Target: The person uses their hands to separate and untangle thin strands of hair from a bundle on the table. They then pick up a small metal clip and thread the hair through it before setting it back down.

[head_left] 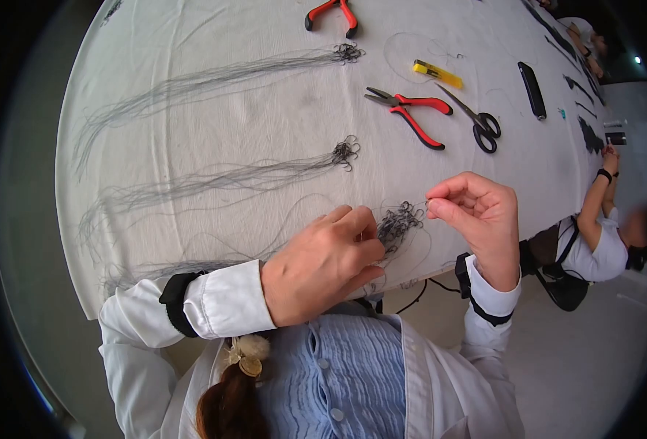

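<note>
On the white cloth lies a dark cluster of fishhooks (402, 225), tied to long thin lines. My left hand (327, 256) rests just left of this cluster with its fingers curled together; what they hold underneath is hidden. To the right of the cluster my right hand (480, 219) is raised, thumb and forefinger pinched on a tiny fishhook at their tips. Two more bundles of hooked lines stretch leftward farther back, one ending in a middle hook cluster (344, 151) and the other in a far hook cluster (348, 53).
Red-handled pliers (411, 113), black scissors (480, 124), a yellow box cutter (437, 73) and a black phone-like object (532, 91) lie beyond my hands. Another red-handled tool (330, 14) is at the far edge. A person (594, 249) works at the table's right side.
</note>
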Tool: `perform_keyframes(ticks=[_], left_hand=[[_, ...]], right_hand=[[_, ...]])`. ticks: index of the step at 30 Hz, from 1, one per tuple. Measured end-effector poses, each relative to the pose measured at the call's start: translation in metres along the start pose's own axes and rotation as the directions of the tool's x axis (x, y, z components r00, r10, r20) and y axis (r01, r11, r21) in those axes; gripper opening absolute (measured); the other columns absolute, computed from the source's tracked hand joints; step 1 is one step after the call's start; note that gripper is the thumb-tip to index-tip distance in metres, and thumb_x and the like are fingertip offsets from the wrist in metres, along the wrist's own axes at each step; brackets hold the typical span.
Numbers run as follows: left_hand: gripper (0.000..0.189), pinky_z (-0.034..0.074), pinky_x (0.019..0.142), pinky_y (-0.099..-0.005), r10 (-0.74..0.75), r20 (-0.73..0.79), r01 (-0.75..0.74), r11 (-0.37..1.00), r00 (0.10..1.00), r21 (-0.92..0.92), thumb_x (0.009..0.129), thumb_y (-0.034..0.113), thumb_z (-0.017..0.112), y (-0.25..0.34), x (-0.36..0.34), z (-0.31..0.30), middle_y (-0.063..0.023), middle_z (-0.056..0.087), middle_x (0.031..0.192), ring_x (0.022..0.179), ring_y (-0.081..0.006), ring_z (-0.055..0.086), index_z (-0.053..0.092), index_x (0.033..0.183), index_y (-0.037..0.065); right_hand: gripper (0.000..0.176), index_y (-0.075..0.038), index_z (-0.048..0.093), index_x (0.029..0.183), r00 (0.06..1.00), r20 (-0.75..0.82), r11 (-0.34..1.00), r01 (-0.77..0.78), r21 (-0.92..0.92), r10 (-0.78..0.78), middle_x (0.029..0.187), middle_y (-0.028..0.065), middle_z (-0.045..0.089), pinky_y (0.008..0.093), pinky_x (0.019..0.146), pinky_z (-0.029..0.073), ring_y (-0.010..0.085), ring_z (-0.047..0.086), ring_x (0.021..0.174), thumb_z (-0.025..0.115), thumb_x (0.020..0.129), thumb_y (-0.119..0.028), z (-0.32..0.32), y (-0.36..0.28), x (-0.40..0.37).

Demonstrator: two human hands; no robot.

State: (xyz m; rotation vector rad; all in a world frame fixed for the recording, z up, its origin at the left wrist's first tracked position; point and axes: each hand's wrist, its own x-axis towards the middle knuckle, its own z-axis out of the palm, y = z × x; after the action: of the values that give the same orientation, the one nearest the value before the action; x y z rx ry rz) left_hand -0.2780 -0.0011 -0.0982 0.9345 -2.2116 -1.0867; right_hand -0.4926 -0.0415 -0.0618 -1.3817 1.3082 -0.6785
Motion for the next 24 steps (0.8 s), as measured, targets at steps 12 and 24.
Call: perform_keyframes(ticks=[12,24], left_hand=[[0.015,0.048,0.068,-0.0342,-0.127,-0.137,0.105,0.982,0.982,-0.157,0.069,0.007,0.073,0.002,0.005,-0.014,-0.0101,0.056,0.09,0.079,-0.0262,0.059,0.062,0.079,0.004],[0.013,0.048,0.068,-0.0333,-0.12,-0.13,0.093,0.977,0.984,-0.193,0.072,0.007,0.072,-0.001,0.005,-0.014,-0.0089,0.058,0.088,0.077,-0.0216,0.06,0.062,0.08,0.003]], right_hand=[[0.008,0.002,0.063,0.085,0.993,-0.054,0.995,0.1,-0.024,-0.101,0.078,0.0049,0.065,0.0207,0.064,0.051,0.0082,0.062,0.069,0.063,0.078,0.005,0.024,-0.006,-0.004],[0.005,0.002,0.065,0.08,0.999,0.047,0.993,-0.012,0.117,0.007,0.077,0.0054,0.065,0.0207,0.067,0.048,0.0078,0.06,0.071,0.066,0.075,0.004,0.006,-0.008,-0.003]])
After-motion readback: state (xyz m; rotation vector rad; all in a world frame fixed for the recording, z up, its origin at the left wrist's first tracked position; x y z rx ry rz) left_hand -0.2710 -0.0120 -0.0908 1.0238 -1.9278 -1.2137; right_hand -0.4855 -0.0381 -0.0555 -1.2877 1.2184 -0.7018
